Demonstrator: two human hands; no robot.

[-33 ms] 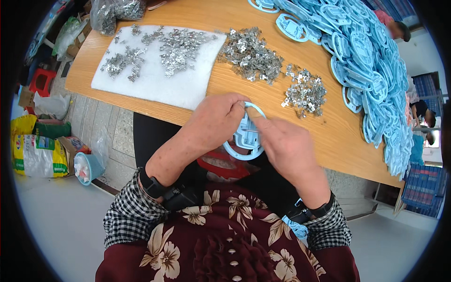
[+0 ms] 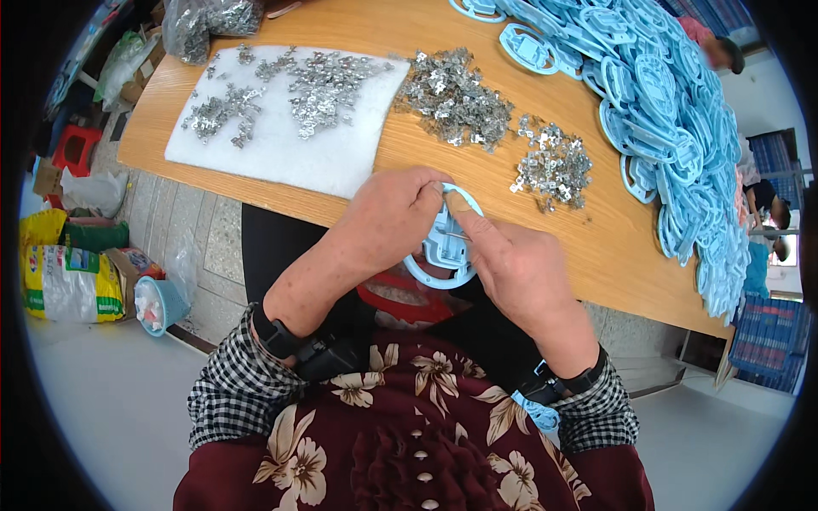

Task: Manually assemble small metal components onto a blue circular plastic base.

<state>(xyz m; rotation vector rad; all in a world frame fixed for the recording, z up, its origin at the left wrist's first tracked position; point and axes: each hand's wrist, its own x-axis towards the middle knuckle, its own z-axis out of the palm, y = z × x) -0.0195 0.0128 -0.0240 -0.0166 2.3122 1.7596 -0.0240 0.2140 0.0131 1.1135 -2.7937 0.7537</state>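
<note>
Down near the body, the left hand (image 2: pixel 388 221) and the right hand (image 2: pixel 511 264) both pinch a light blue plastic ring-shaped part (image 2: pixel 443 251) at the edge of the wooden table (image 2: pixel 443 170). Fingers hide much of the part, so what sits at its top is hard to see. Farther off lie two small heaps of shiny metal clips (image 2: pixel 554 166), then a white foam pad (image 2: pixel 341 153). A big pile of blue plastic parts (image 2: pixel 673 111) runs off the right side.
</note>
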